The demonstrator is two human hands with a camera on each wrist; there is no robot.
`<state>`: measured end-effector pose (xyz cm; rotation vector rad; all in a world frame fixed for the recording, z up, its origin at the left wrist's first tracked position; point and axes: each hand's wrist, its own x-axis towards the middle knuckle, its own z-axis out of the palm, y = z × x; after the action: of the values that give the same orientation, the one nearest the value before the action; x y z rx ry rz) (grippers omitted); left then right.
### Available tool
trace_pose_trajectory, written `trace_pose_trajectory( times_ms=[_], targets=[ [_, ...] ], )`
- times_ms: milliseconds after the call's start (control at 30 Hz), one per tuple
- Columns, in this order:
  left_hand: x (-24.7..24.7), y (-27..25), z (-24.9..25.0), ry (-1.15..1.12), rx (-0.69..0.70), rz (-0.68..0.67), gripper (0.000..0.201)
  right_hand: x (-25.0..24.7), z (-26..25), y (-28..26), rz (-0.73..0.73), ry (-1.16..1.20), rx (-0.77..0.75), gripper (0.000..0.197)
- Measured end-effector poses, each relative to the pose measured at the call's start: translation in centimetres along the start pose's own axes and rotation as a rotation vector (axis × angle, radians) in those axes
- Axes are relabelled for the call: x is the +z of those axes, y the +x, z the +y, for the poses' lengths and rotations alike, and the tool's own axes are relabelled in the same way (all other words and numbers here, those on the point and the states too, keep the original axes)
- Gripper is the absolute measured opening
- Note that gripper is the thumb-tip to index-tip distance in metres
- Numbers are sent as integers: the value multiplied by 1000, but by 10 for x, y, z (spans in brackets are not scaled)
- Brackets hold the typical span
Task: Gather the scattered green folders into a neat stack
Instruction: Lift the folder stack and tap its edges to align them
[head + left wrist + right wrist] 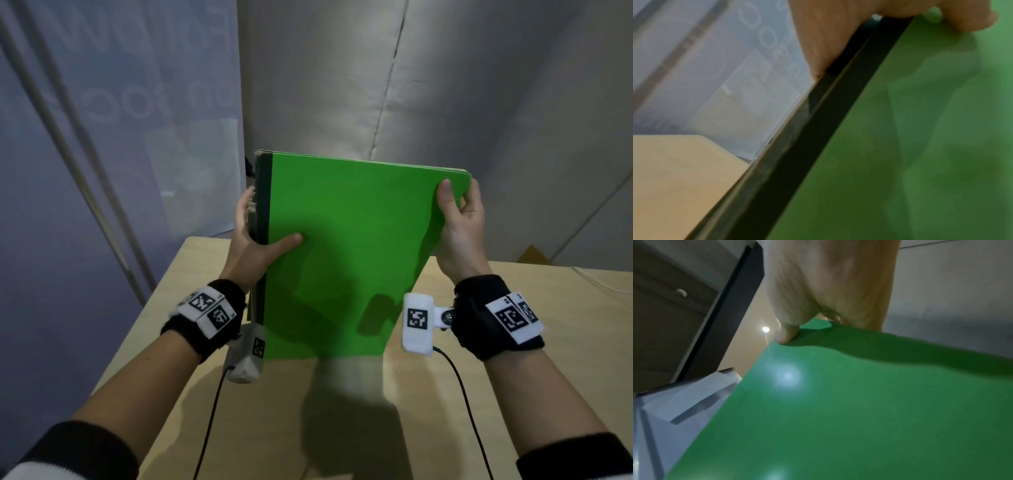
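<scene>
A bundle of green folders (346, 253) with dark spines stands upright on its lower edge on the wooden table (513, 359), tilted toward me. My left hand (255, 240) grips the spine side, thumb across the front cover and fingers behind. My right hand (460, 219) grips the top right corner, thumb on the front and fingers round the back. The left wrist view shows the dark spine edges of the green folders (910, 154) under my left hand (828, 32). The right wrist view shows the green folders' cover (849, 410) pinched by my right hand (818, 296).
A grey cloth backdrop (428, 85) hangs behind the table, and a pale banner (120, 120) stands at the left. The table's left edge (144, 318) lies close to my left wrist. A small cardboard piece (534, 255) sits at the far right.
</scene>
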<state>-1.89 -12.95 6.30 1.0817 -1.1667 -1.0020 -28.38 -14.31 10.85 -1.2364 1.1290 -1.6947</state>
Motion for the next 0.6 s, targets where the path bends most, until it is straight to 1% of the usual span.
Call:
trace_pose_trajectory(
  times_ms=[67, 133, 167, 200, 233, 267, 300, 367, 400, 533, 600],
  targets=[
    [-1, -7, -12, 15, -57, -4, 114, 9, -6, -17, -32, -53, 100, 84],
    [-2, -12, -23, -18, -91, -18, 101, 0, 21, -25, -135, -197, 223, 85],
    [-2, -15, -27, -34, -104, -15, 98, -2, 34, -33, -149, -233, 285, 89],
    [-2, -17, -31, -53, -121, -9, 100, -1, 40, -40, -158, -231, 334, 96],
    [-1, -18, -33, -79, -131, -10, 103, -3, 48, -43, -169, -217, 358, 109],
    [-1, -17, -36, -107, -142, 0, 101, -2, 49, -44, -164, -203, 365, 120],
    [0, -17, -36, -138, -145, 0, 98, -3, 53, -41, -146, -188, 372, 120],
    [0, -19, -38, -187, -167, 3, 86, -5, 56, -36, -97, -159, 391, 104],
    [0, -19, -38, -194, -170, -3, 80, -6, 55, -33, -79, -157, 371, 104],
    [6, -21, -43, -158, -175, -34, 65, -8, 52, -24, -55, -120, 310, 105],
    [11, -18, -45, -127, -154, 0, 49, -8, 53, -26, -70, -119, 311, 116]
  ],
)
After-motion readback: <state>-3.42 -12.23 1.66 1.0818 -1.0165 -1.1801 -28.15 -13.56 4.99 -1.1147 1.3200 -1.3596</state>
